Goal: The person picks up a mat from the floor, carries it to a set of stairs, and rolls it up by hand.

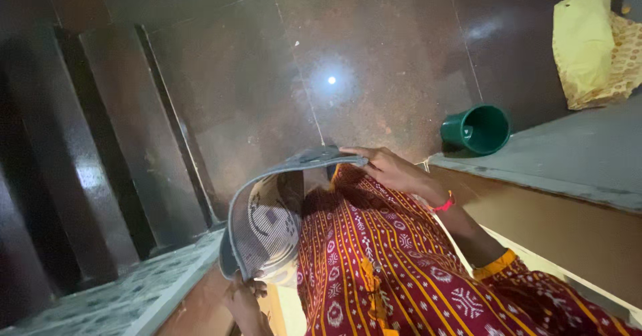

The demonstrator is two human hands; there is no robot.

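A grey-edged mat (267,226) with a white and dark woven pattern on its inner face is bent into a curve in front of my red and yellow patterned clothing (381,262). My left hand (244,296) grips its lower end, fingers curled over the edge. My right hand (388,169), with a red thread at the wrist, pinches the upper grey edge near the middle of the view. The mat hangs between both hands above the dark polished floor (267,75).
A green mug (478,130) stands on the dark floor beside a grey ledge (575,159). A yellow cloth (592,45) lies at the top right. Dark steps or panels (100,149) fill the left, with a speckled surface (134,292) at the bottom left.
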